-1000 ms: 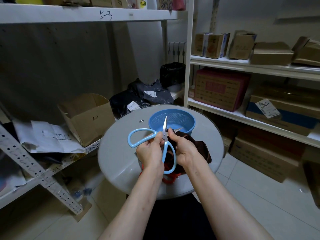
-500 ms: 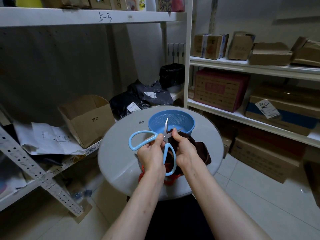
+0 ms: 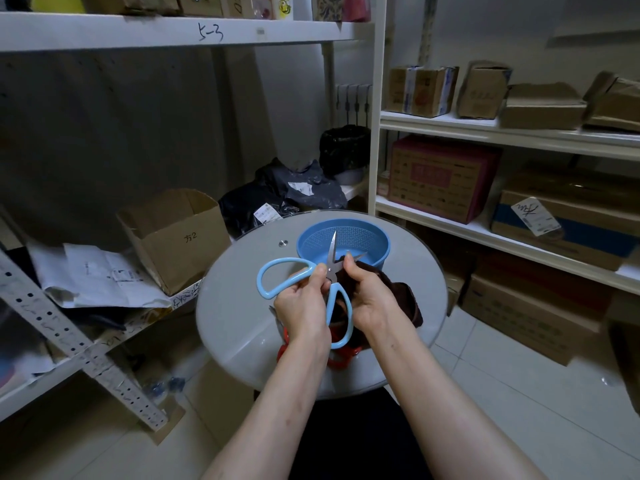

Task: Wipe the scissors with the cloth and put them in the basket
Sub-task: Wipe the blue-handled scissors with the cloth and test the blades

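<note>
Storeroom shelving all round, one round grey table at the centre. Held above it, just short of one round blue plastic basket: one pair of light-blue-handled steel scissors, blades spread — one pointing up and away over the basket, the other angled right, half hidden. Long axis away from the body, handle loops left and near. Gripped near the pivot by the left hand, fingers curled round a handle. One dark brown cloth bunched in the right hand — thumb and fingertips pinching it onto the right blade.
</note>
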